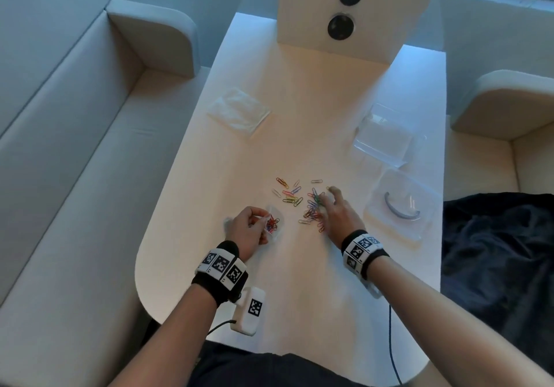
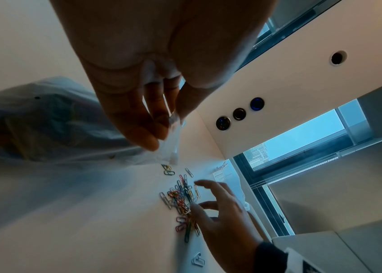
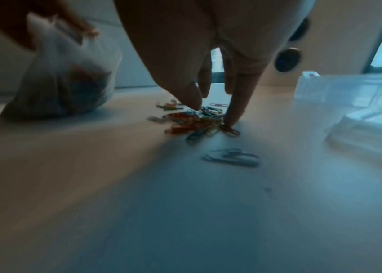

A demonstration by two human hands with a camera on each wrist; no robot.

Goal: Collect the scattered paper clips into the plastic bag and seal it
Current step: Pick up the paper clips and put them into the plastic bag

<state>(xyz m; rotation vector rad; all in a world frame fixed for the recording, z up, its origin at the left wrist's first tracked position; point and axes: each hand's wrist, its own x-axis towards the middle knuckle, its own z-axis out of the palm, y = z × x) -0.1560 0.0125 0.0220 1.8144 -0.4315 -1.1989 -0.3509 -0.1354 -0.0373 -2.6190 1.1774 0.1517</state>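
Note:
A small clear plastic bag (image 1: pixel 275 225) with several coloured paper clips inside stands on the white table (image 1: pixel 209 266). My left hand (image 1: pixel 263 217) pinches its upper rim and holds the mouth up. In the left wrist view the fingers (image 2: pixel 157 127) pinch the bag's edge (image 2: pixel 171 147). A loose pile of coloured paper clips (image 1: pixel 311 211) lies to the right, with a smaller scatter (image 1: pixel 289 194) behind it. My right hand (image 1: pixel 325 199) rests on the pile with fingers spread. Its fingertips (image 3: pixel 230 118) touch the clips (image 3: pixel 197 122), and the bag (image 3: pixel 64 83) is at the left.
A clear plastic box (image 1: pixel 385 139) and its lid (image 1: pixel 401 209) sit at the right of the table. A flat stack of clear bags (image 1: pixel 239 112) lies at the back left. A white upright panel (image 1: pixel 311 26) stands behind. Sofas flank the table; dark cloth (image 1: pixel 494 251) lies to the right.

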